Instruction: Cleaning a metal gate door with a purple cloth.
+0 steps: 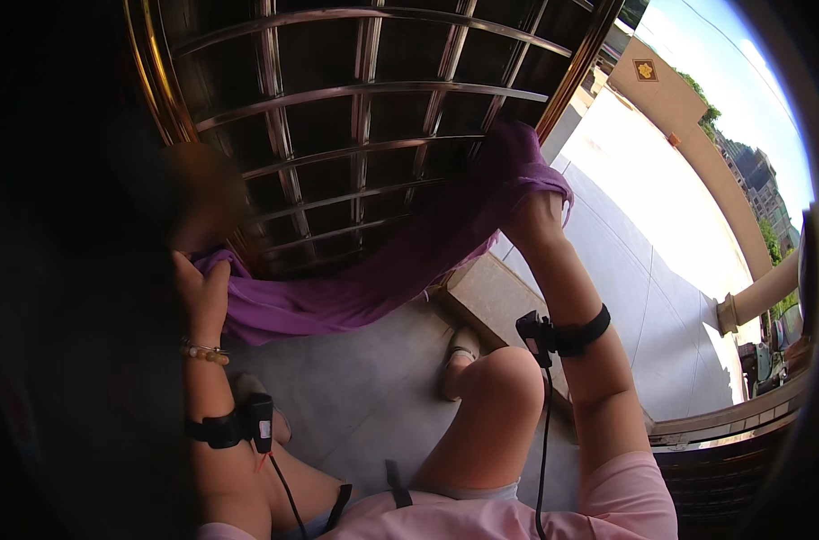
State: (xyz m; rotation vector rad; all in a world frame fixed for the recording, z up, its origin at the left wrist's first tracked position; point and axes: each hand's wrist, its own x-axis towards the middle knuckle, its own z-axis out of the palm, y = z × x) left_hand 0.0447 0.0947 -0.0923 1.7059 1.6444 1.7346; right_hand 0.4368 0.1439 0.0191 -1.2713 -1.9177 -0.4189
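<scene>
A long purple cloth (355,304) hangs slack between my two hands in front of a metal grille door (362,88). My left hand (203,277) grips one end of it near the door's left frame, the thumb lying over the fabric. At the other side my right hand (534,209) is higher, by the door's right edge, with the cloth bunched over it and hiding most of the fingers. Whether the fabric touches the bars on that side is hard to tell. A dark, blurred patch covers the area just above my left hand.
A stone door sill (490,304) runs beside my right foot (464,344). Beyond it lies a tiled terrace (625,270) with a low wall (719,148) and a pillar (763,293). Cables (547,418) trail from black straps on both forearms. The left side is very dark.
</scene>
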